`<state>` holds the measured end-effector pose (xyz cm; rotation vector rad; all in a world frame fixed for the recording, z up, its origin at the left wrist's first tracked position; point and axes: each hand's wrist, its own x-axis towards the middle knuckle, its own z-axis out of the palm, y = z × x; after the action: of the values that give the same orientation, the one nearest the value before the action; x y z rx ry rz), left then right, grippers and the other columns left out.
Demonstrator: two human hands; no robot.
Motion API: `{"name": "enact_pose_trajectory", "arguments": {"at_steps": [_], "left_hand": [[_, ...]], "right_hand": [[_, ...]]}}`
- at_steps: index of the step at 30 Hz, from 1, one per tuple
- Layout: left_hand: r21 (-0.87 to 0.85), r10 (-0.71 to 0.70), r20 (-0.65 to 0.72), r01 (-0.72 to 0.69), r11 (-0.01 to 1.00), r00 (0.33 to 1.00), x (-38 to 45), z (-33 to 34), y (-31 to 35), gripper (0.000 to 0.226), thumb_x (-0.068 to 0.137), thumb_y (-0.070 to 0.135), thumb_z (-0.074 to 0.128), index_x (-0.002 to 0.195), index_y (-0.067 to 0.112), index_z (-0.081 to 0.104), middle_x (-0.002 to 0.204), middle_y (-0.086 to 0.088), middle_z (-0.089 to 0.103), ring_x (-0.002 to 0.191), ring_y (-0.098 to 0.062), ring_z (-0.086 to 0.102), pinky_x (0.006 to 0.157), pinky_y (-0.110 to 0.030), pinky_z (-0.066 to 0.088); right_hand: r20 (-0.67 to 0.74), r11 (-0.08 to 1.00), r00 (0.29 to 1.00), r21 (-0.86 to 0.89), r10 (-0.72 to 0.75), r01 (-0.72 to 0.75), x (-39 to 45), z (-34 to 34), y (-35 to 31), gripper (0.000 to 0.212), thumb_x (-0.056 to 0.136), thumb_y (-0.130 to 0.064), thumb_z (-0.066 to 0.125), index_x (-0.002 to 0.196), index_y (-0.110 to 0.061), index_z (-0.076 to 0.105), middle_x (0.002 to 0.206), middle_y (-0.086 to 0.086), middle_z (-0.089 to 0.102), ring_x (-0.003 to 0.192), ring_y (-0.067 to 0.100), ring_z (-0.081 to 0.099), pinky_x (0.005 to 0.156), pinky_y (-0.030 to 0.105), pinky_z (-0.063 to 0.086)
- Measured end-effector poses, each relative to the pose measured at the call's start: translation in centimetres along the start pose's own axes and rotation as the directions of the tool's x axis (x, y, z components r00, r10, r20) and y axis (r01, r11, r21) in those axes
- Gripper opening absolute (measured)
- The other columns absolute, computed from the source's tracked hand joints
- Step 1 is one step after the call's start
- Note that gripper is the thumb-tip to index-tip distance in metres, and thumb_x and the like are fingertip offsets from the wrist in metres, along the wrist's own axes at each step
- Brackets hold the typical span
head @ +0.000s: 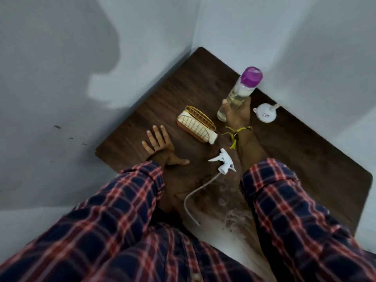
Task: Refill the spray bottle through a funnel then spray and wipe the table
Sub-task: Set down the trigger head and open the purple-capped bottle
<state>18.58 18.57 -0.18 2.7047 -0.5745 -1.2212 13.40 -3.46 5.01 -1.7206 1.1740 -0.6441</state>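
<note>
My right hand [237, 113] is wrapped around a clear bottle [238, 94] with a purple cap, standing near the far right of the dark wooden table [305, 159]. My left hand [160, 146] rests flat on the table with its fingers spread and holds nothing. A white spray trigger head [222, 161] with its long dip tube [195, 196] lies loose on the table between my arms. To the right of the bottle, against the wall, lies a white funnel [264, 114]. A folded white cloth [195, 127] sits in a gold wire holder. The spray bottle's body is not in view.
The table fits into a corner of grey walls [264, 27] on its far left and far right sides. The gold wire holder [200, 117] on a wooden base stands mid-table. Whitish streaks mark the table's near part [234, 214]. A yellow thread is tied on my right wrist.
</note>
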Motion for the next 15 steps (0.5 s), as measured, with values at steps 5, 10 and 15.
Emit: {"name": "enact_pose_trajectory", "arguments": {"at_steps": [5,10,15], "left_hand": [[-0.241,-0.088,-0.155,0.049,0.969,0.984,-1.1,-0.6,1.0,0.118,0.074,0.043,0.081,0.157,0.013,0.003,0.164,-0.016,0.004,0.151,-0.037,0.003,0.119,-0.059,0.012],[-0.472,0.138,-0.633,-0.520,0.712,0.762,-7.1,-2.6,5.5,0.049,0.091,0.026,0.064,0.137,0.013,0.055,0.132,-0.010,0.062,0.123,-0.027,0.058,0.107,-0.042,0.044],[-0.556,0.640,-0.619,-0.829,0.052,0.455,-19.8,-8.3,16.0,0.036,0.101,0.027,0.053,0.135,0.014,0.056,0.132,-0.001,0.063,0.123,-0.015,0.059,0.104,-0.039,0.048]], "right_hand": [[-0.046,0.999,0.998,0.011,-0.038,0.038,-5.7,-6.0,-2.2,0.044,0.082,-0.027,0.079,0.116,-0.011,0.056,0.099,-0.007,0.066,0.091,0.009,0.064,0.083,0.022,0.048],[-0.094,0.977,0.985,0.148,-0.141,0.154,-11.4,-12.5,-6.3,0.031,0.083,-0.030,0.079,0.104,-0.019,0.060,0.090,-0.014,0.070,0.080,-0.008,0.066,0.075,0.009,0.049],[-0.059,0.945,0.968,0.210,-0.243,0.250,-16.1,-19.9,-7.8,0.036,0.083,-0.032,0.076,0.111,-0.015,0.060,0.098,-0.006,0.072,0.093,0.008,0.071,0.086,0.031,0.057]]}}
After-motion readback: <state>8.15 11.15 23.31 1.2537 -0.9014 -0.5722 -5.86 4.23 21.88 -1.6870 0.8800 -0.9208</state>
